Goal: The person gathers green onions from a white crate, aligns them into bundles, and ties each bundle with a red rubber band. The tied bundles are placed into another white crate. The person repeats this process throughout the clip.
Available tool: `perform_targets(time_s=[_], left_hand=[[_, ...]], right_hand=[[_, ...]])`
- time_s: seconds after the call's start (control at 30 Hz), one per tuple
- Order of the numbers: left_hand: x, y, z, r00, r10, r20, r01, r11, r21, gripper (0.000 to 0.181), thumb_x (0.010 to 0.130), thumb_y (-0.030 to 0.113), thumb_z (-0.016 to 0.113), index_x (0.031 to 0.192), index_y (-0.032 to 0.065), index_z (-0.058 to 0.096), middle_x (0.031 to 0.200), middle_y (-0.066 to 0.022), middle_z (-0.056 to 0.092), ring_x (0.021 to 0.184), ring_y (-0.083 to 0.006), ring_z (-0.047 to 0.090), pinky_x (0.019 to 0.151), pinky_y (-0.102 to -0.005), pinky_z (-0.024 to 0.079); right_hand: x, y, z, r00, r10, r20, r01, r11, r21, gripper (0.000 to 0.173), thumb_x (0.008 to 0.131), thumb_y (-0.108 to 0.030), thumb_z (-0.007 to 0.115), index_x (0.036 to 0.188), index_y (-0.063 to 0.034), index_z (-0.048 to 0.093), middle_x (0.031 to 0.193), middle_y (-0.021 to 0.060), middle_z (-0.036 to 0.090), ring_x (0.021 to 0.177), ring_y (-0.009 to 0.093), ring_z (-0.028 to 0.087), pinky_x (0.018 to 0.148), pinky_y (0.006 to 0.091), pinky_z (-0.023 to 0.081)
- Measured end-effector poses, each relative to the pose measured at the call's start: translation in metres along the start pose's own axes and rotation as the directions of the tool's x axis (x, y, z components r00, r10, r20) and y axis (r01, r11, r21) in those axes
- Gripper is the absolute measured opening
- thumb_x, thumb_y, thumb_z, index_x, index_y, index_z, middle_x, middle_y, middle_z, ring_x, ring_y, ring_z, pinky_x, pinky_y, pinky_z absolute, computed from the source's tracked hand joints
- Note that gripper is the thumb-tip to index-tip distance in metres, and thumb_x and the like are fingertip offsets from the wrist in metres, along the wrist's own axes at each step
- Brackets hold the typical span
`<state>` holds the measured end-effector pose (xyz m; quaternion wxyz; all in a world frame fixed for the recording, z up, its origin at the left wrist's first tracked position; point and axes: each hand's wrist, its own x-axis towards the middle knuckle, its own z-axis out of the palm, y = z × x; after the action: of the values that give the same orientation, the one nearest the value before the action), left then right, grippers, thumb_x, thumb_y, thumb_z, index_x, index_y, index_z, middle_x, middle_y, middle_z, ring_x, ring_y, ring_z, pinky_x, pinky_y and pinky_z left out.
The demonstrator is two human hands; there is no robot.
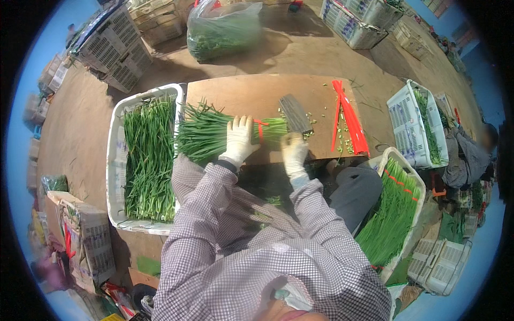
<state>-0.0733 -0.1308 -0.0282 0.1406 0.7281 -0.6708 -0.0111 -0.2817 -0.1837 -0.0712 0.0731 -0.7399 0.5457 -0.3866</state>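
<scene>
On a wooden board (241, 90) lies a bundle of green leafy stalks, probably garlic chives (209, 130), with a red tie (261, 130) around it near the pale cut ends. My left hand (240, 138), in a white glove, rests on top of the bundle just left of the tie. My gloved right hand (294, 150) is curled at the near end of a broad grey blade (296, 113), beside the cut ends; its fingers hide the blade's handle, if there is one. Red strips (348, 116) and small cut stem bits lie at the board's right.
A white crate (116, 120) of loose greens stands left of the board. Another crate (419, 192) with red-tied greens is at my right. Beyond the board sits a clear plastic bag (225, 36) of greens. A person (468, 150) sits at far right beside a further crate (407, 124).
</scene>
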Motion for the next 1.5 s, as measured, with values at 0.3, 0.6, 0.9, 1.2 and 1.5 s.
perform_targets(time_s=[0.3, 0.6, 0.9, 1.2, 1.5], left_hand=[[-0.002, -0.002, 0.007, 0.999, -0.011, -0.049, 0.012, 1.000, 0.016, 0.110, 0.060, 0.043, 0.094, 0.150, 0.0054, 0.042, 0.149, -0.0161, 0.048, 0.143, -0.0386, 0.040, 0.118, -0.0585, 0.030], [-0.002, -0.002, 0.001, 1.000, -0.007, -0.009, 0.007, 1.000, 0.027, 0.112, 0.061, 0.044, 0.094, 0.151, 0.0043, 0.041, 0.150, -0.0161, 0.047, 0.143, -0.0384, 0.039, 0.118, -0.0586, 0.030], [-0.002, -0.002, -0.012, 0.998, -0.023, 0.059, 0.022, 1.000, 0.013, 0.109, 0.067, 0.045, 0.091, 0.153, 0.0027, 0.039, 0.156, -0.0190, 0.043, 0.148, -0.0412, 0.035, 0.120, -0.0627, 0.026], [-0.107, 0.025, -0.056, 0.923, -0.377, -0.074, 0.154, 0.541, -0.827, 0.039, 0.096, 0.014, 0.070, 0.132, 0.0011, 0.066, 0.128, -0.0137, 0.071, 0.117, -0.0277, 0.067, 0.102, -0.0376, 0.051], [-0.130, 0.062, -0.017, 0.885, -0.030, 0.464, 0.280, -0.761, -0.585, 0.075, 0.104, 0.059, 0.051, 0.158, 0.0099, 0.034, 0.155, -0.0130, 0.047, 0.140, -0.0275, 0.048, 0.116, -0.0464, 0.042]], right_hand=[[0.034, 0.012, -0.015, 0.952, 0.150, 0.266, -0.196, 0.967, 0.160, 0.019, 0.085, -0.025, 0.081, 0.091, -0.0088, 0.073, 0.090, 0.0156, 0.074, 0.086, 0.035, 0.072, 0.078, 0.0446, 0.055], [0.055, 0.053, -0.033, 0.935, 0.313, 0.165, -0.352, 0.868, 0.349, 0.017, 0.088, -0.020, 0.078, 0.095, -0.0050, 0.072, 0.086, 0.0137, 0.074, 0.080, 0.026, 0.070, 0.077, 0.0383, 0.055], [0.033, -0.012, -0.059, 0.832, -0.397, 0.387, 0.488, 0.856, -0.170, 0.094, 0.076, -0.036, 0.084, 0.157, -0.0108, 0.042, 0.150, 0.0175, 0.054, 0.138, 0.037, 0.051, 0.114, 0.0535, 0.038], [0.104, -0.064, -0.014, 0.472, -0.365, 0.803, 0.651, 0.759, -0.038, 0.102, 0.073, -0.038, 0.088, 0.156, -0.0047, 0.040, 0.122, 0.0194, 0.067, 0.117, 0.034, 0.065, 0.099, 0.0429, 0.053], [0.051, -0.098, -0.092, 0.356, -0.174, 0.918, -0.255, 0.927, 0.275, 0.084, 0.086, -0.057, 0.078, 0.145, -0.0030, 0.055, 0.134, 0.0245, 0.066, 0.124, 0.038, 0.064, 0.105, 0.0433, 0.050]])
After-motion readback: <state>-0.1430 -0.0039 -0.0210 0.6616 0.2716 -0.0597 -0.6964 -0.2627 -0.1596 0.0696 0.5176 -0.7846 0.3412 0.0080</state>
